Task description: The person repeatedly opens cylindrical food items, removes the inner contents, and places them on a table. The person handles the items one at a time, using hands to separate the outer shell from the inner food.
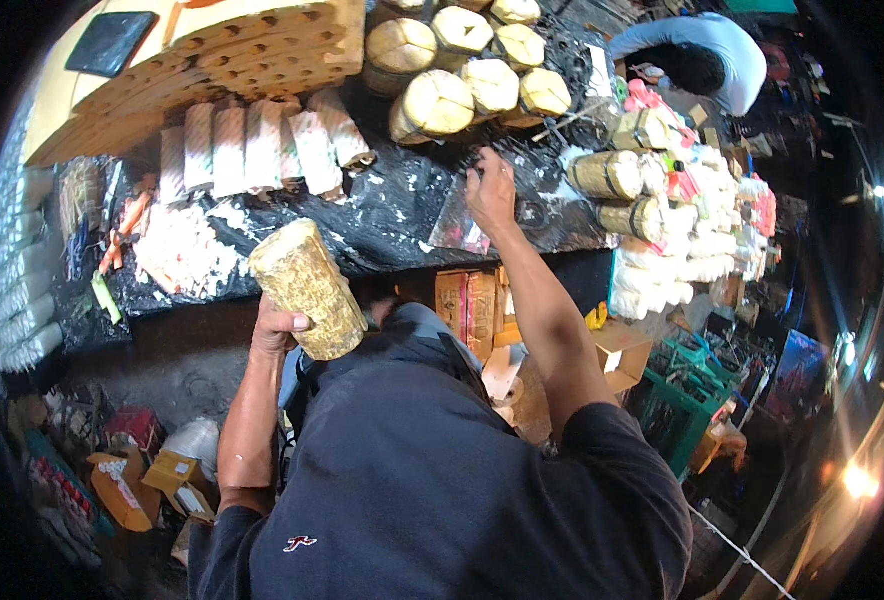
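Note:
My left hand (280, 328) is closed round the lower left side of a thick, mottled yellow-brown cylinder (307, 288), which leans in front of my body above the near edge of the black-covered bench. My right hand (493, 192) reaches out over the black sheet (392, 215). Its fingers are curled; what they pinch, if anything, is too small to make out. A clear plastic piece (457, 222) lies just left of its wrist. Beyond the fingers stand several tied bundles (432, 105) with pale yellow tops and dark bands round their sides.
A row of pinkish-white rolls (229, 150) lies below a curved wooden board (262, 55) with holes. White scraps (187, 245) are heaped at left. More bundles (607, 175) and white packages (697, 250) stand right, where another person (707, 60) bends over. Cardboard boxes (622, 355) sit below.

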`<action>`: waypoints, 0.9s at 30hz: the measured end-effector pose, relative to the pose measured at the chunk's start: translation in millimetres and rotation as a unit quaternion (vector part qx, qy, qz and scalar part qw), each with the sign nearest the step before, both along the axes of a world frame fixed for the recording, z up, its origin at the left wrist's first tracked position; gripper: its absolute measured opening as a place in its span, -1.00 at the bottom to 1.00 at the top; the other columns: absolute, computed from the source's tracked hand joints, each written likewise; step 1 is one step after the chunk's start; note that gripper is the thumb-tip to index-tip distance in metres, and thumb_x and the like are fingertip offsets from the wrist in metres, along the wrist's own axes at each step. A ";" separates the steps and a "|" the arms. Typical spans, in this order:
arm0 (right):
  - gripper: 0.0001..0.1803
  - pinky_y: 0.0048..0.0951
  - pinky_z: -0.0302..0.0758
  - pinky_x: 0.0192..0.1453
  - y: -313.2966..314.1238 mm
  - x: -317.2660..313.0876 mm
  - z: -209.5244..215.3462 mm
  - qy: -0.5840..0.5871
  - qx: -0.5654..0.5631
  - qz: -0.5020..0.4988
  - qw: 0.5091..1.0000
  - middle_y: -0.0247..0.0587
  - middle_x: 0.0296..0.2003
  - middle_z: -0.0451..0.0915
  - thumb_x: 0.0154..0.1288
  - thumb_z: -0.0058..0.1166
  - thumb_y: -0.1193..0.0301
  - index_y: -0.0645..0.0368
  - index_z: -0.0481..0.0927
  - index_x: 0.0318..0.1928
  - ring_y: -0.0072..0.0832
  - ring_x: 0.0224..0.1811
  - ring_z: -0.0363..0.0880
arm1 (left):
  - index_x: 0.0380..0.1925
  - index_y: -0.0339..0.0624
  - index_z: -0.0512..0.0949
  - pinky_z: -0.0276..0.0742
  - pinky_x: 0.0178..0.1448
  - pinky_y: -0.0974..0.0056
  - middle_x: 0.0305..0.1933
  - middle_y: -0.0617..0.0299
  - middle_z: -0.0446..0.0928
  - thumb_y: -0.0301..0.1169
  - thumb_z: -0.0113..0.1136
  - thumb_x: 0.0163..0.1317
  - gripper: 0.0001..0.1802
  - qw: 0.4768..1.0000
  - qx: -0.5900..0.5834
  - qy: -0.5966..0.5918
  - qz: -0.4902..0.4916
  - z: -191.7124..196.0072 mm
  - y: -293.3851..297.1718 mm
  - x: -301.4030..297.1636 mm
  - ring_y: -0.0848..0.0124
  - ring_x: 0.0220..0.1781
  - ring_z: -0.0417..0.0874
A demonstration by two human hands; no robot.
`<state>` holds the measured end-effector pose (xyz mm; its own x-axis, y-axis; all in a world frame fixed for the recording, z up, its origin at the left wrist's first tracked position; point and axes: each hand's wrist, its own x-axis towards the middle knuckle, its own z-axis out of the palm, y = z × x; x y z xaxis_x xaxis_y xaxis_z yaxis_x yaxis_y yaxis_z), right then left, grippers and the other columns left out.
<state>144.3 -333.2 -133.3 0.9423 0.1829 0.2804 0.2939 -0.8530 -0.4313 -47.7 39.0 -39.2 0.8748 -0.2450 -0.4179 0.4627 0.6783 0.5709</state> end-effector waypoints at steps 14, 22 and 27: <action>-0.20 -0.27 0.84 -0.06 164.2 -108.2 156.2 0.473 0.610 0.133 0.622 0.09 0.52 0.40 0.47 -0.05 0.77 0.02 0.13 0.63 -0.13 0.17 0.74 | 0.43 -0.36 0.42 0.63 0.40 0.08 0.21 0.02 0.67 -0.45 0.55 -0.43 0.17 1.000 0.022 0.010 -0.003 -0.5 32.9 -26.1 0.15 0.20 0.75; -0.21 -0.05 0.32 0.67 187.2 -135.4 131.1 0.383 0.497 0.240 0.741 0.21 0.55 0.29 0.25 0.53 0.55 0.09 0.20 0.29 -0.12 0.58 0.37 | 0.37 -0.33 0.50 0.58 0.44 0.14 0.26 0.11 0.68 -0.47 0.58 -0.43 0.11 0.994 0.072 -0.057 -0.060 13.1 50.5 -37.1 0.27 0.27 0.71; -0.24 -0.15 0.37 0.60 202.3 -130.0 139.4 0.436 0.422 0.296 0.737 0.23 0.52 0.31 0.27 0.51 0.48 0.10 0.18 0.26 -0.24 0.54 0.38 | 0.36 -0.28 0.51 0.55 0.45 0.17 0.22 0.16 0.69 -0.50 0.60 -0.42 0.09 0.988 0.084 -0.077 -0.108 19.2 44.5 -32.7 0.31 0.24 0.71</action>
